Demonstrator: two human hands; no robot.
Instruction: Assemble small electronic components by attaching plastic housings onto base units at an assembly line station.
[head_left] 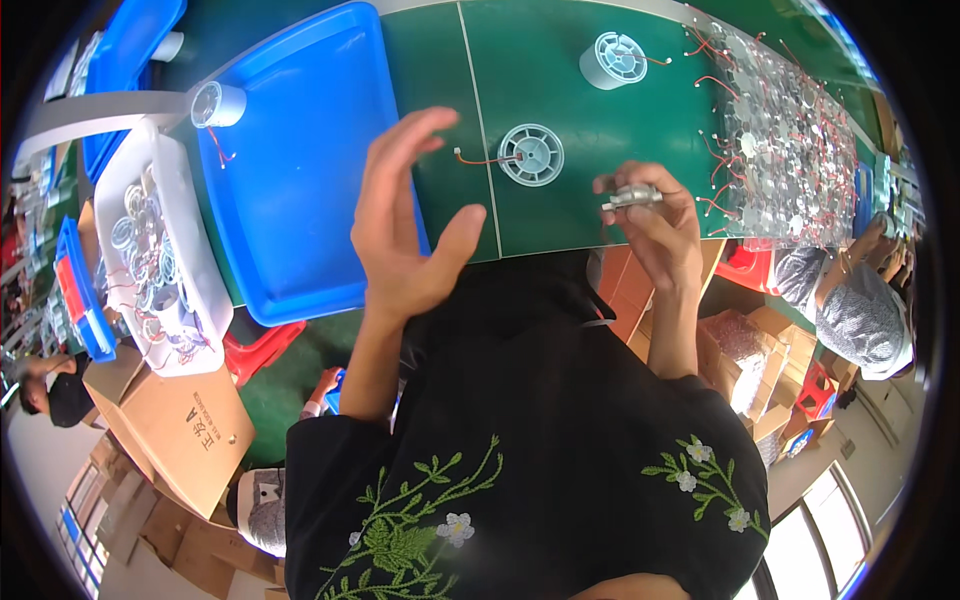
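My left hand is raised over the right edge of the blue tray, fingers stretched and thumb spread, with nothing in it. In my right hand, a small silvery part is pinched between thumb and fingers; its exact kind does not show. Between the hands, a round light-grey spoked housing rests on the green table, touched by neither hand. From its centre a red wire runs left to a small white plug. A similar grey housing, with a short red lead, lies farther back.
The blue tray fills the table's left side, with another grey cup-shaped housing at its left rim. A white bin of wired parts stands beyond. Clear plastic packing with many red-wired parts covers the right end. A co-worker is at far right.
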